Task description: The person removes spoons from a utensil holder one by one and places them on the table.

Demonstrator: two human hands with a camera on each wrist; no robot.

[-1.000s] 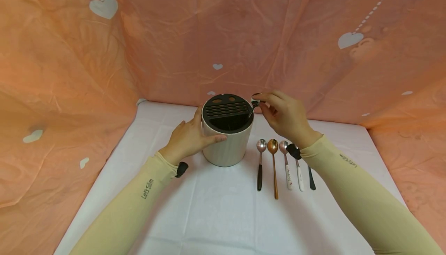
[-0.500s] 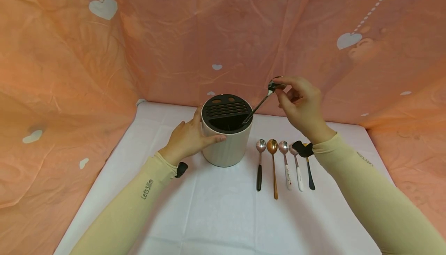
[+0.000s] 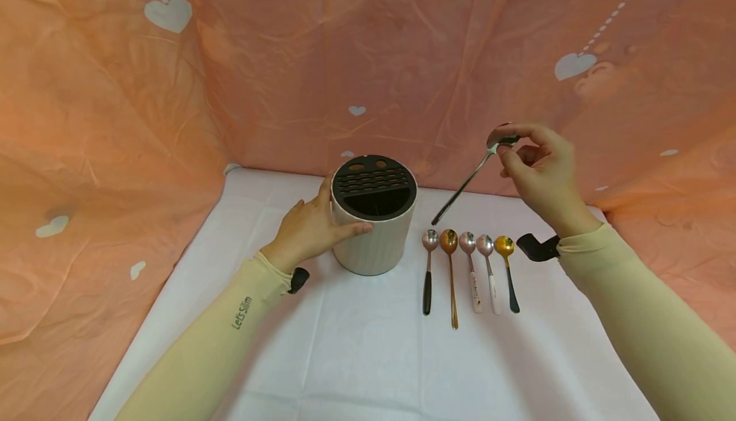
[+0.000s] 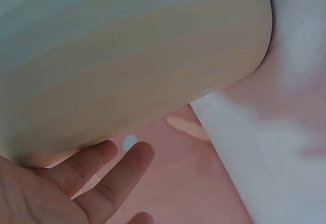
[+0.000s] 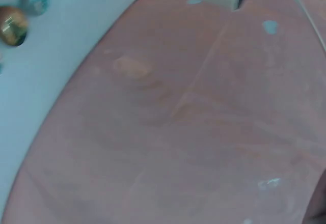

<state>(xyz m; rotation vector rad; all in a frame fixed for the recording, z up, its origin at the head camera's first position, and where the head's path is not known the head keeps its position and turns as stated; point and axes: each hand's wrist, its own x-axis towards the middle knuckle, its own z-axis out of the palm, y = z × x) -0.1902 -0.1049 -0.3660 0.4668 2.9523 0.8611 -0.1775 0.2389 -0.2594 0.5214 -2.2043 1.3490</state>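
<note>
In the head view, my left hand (image 3: 305, 226) steadies a white ribbed cutlery holder (image 3: 368, 245), thumb across its front and fingers along its left side. Its black lid (image 3: 374, 175) has two round holes, rows of slots and a half-round opening. The left wrist view has the holder's wall (image 4: 153, 56) beside several outstretched fingers. Right of the holder, my right hand (image 3: 543, 172) pinches a silver spoon (image 3: 467, 183) by its bowl end. The handle slants down to the left, its tip outside the holder, above the row of spoons.
On the white-covered table (image 3: 356, 357) lie several spoons side by side: one black-handled (image 3: 428, 280), one copper-coloured (image 3: 452, 280), two white-handled, and a gold-bowled one (image 3: 512, 280) with a dark handle. A pink-orange cloth (image 3: 276, 76) with white hearts encloses the table's back and sides.
The right hand has drawn the spoon out of the holder's half-round opening, moving up and to the right. The gold-bowled spoon is now uncovered. The left hand stays on the holder.
</note>
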